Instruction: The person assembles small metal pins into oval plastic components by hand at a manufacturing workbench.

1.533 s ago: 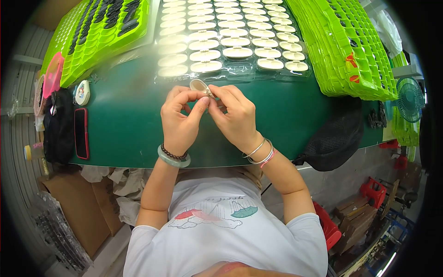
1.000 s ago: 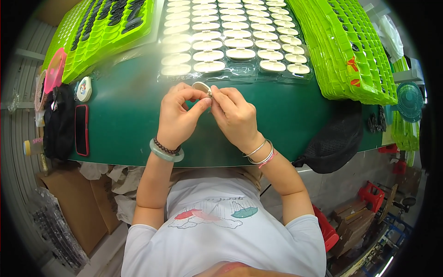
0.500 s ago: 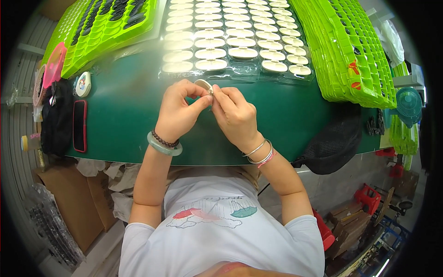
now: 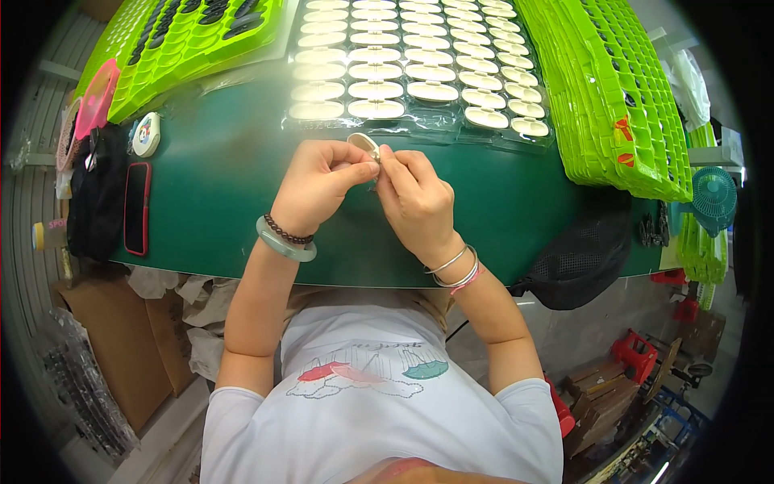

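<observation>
A small cream oval case piece (image 4: 364, 143) is pinched between my two hands above the table, tilted with its hollow side showing. My left hand (image 4: 321, 176) grips it from the left with thumb and fingers. My right hand (image 4: 421, 194) closes its fingertips on the piece's right end, where a tiny detail is too small to make out. Just beyond my hands, rows of similar cream oval pieces (image 4: 376, 109) lie in a clear plastic tray (image 4: 427, 123). One spot in the tray's nearest row holds no piece.
Stacked green trays (image 4: 580, 121) stand at the right, and another green tray (image 4: 153, 93) with black parts lies far left. A phone (image 4: 137, 208), a white rounded item (image 4: 146, 135) and black cloth (image 4: 97, 202) are at left. A black mesh bag (image 4: 572, 258) hangs over the table's right edge.
The cream piece has turned slightly, showing more of its hollow side. Both hands keep hold of it, with the fingers shifted a little. The whole view has moved slightly.
</observation>
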`<state>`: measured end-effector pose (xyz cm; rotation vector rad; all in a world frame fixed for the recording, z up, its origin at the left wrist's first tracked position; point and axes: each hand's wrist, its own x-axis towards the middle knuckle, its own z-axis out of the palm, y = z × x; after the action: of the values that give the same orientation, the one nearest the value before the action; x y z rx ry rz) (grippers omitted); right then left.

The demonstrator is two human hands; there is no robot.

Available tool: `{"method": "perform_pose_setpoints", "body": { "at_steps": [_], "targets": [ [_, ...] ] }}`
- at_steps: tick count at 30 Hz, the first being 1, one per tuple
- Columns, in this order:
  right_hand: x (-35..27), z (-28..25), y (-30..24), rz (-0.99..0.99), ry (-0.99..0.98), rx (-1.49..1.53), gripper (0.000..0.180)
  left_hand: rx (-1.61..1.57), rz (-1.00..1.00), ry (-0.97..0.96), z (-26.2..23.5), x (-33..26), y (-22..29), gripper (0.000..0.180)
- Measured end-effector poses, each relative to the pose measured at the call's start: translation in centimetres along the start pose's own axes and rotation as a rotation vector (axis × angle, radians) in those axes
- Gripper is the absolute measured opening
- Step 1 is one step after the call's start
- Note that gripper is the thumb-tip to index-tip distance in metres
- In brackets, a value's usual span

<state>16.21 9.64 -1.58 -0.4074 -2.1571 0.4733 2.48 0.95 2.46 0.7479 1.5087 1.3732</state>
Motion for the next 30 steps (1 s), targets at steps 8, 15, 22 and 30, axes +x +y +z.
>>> {"method": "perform_pose_setpoints", "body": {
  "at_steps": [8, 15, 22, 30],
  "targets": [
    [0.0, -0.2, -0.1, 0.037, 0.000, 0.020, 0.029, -0.028, -0.016, 0.025, 0.4, -0.4, -0.1, 0.015],
    [0.1, -0.2, 0.0, 0.041, -0.015, 0.029, 0.029, 0.002, -0.033, 0.035, 0.2, -0.4, 0.1, 0.014],
    [0.3, -0.4, -0.4, 0.083, -0.030, 0.031, 0.028, 0.024, 0.014, 0.078, 0.4, -0.6, -0.5, 0.011],
    [0.2, -0.3, -0.5, 0.098, -0.015, 0.038, 0.026, 0.016, 0.099, 0.138, 1.0, -0.8, -1.3, 0.009]
  ]
}}
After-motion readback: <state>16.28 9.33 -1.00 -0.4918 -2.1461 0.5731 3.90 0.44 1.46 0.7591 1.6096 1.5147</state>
